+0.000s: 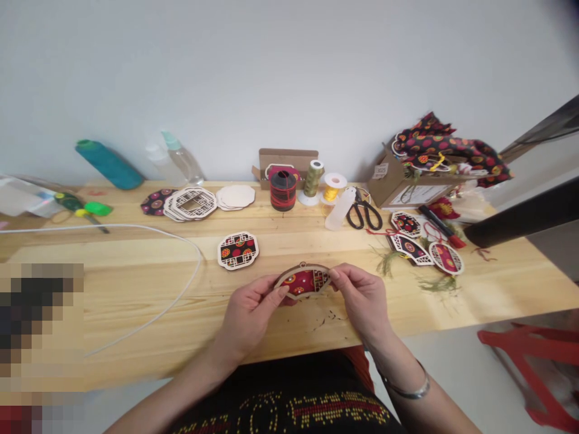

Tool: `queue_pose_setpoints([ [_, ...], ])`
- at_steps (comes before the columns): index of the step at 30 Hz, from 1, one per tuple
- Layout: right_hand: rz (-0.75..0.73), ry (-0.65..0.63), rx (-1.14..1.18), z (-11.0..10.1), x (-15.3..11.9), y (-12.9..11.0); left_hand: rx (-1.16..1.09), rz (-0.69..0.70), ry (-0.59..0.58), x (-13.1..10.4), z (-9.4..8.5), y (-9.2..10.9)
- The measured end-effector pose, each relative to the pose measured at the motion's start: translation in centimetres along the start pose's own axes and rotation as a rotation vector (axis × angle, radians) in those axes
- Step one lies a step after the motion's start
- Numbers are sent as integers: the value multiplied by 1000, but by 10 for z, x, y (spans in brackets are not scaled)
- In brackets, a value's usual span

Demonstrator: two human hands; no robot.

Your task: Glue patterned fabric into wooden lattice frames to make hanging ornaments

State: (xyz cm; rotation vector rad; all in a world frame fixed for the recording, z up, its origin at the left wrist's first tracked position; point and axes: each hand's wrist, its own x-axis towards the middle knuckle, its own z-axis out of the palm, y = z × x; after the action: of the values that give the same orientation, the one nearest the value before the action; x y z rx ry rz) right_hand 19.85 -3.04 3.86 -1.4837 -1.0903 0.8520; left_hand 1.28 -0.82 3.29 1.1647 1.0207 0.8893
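Between both hands I hold a fan-shaped wooden ornament (pixel 302 282) with red patterned fabric set in its pale lattice frame and a small loop on its top edge. My left hand (pixel 253 310) pinches its left end, thumb on the face. At the right end, beside the lattice, my right hand (pixel 364 300) grips it between thumb and fingers. On the table just beyond my left hand lies an octagonal ornament (pixel 238 251) with dark floral fabric. The fingers behind the fan-shaped piece are mostly hidden.
Along the back stand a red-and-black thread spool (pixel 283 191), a green thread cone (pixel 313 179), a yellow spool (pixel 332 188), a white bottle (pixel 341 210) and black scissors (pixel 364 216). Lattice frames (pixel 194 204) lie left; finished ornaments (pixel 409 249) and a fabric-filled box (pixel 402 187) right. A white cable (pixel 181 289) crosses the left.
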Motion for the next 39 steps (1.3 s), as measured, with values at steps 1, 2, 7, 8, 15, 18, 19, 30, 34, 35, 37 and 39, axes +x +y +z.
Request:
queue_pose_setpoints([
  [1,-2,1,-13,0,0,0,-1,0,-3,0,0,0],
  [2,-4,2,-23,0,0,1,-2,-1,-6,1,0,0],
  [7,-3,12,-13,0,-1,5,12,1,-10,0,0,0],
  [8,-2,14,-8,-1,-2,5,25,8,-8,-1,0,1],
  [15,50,18,20,0,-2,13,171,112,9,-8,0,6],
  [18,65,3,39,1,-3,15,222,161,-5,-10,0,11],
  [19,65,-1,46,1,-3,15,230,167,-5,-10,1,12],
  [30,-171,-143,-274,-2,4,21,-191,-145,-8,7,-5,-8],
  [34,-520,-284,-552,-1,3,14,-234,-176,-6,9,-4,-10],
  [35,-559,-325,-599,-1,3,12,-236,-179,-5,8,-4,-10],
  [37,-597,-374,-666,1,2,9,-233,-182,-8,8,-4,-10],
  [39,-603,-388,-701,1,2,5,-214,-176,-13,8,-5,-11],
])
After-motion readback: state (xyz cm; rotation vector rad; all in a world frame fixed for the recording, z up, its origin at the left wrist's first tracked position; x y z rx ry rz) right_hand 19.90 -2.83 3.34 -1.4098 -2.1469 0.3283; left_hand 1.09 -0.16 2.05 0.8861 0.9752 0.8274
